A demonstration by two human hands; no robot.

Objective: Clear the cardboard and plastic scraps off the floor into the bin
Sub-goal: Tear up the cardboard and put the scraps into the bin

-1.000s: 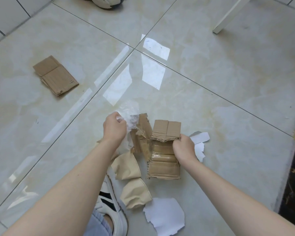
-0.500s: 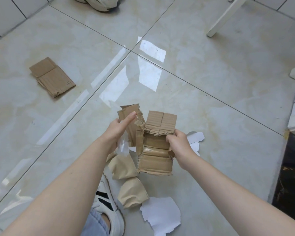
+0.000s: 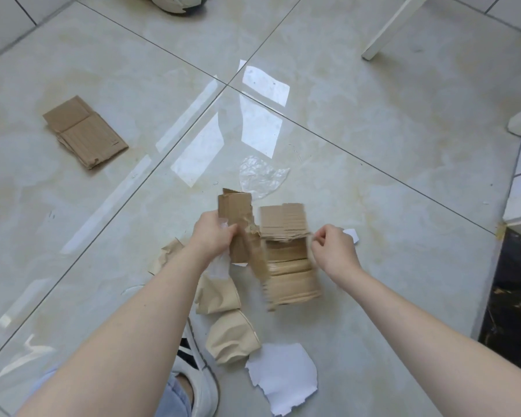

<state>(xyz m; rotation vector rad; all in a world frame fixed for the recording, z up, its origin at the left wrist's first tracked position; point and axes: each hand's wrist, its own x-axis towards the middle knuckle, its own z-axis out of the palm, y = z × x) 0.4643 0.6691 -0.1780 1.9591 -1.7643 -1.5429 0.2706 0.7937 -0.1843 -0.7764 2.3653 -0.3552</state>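
Cardboard fills my view: my left hand has its fingers clamped on a torn brown cardboard strip, lifted above the glossy tiled floor. My right hand hangs just beside a blurred brown corrugated cardboard block, fingers curled together; whether they touch it I cannot tell. On the floor lie a clear crumpled plastic scrap, two squashed tan paper cups and a flat folded cardboard piece well apart.
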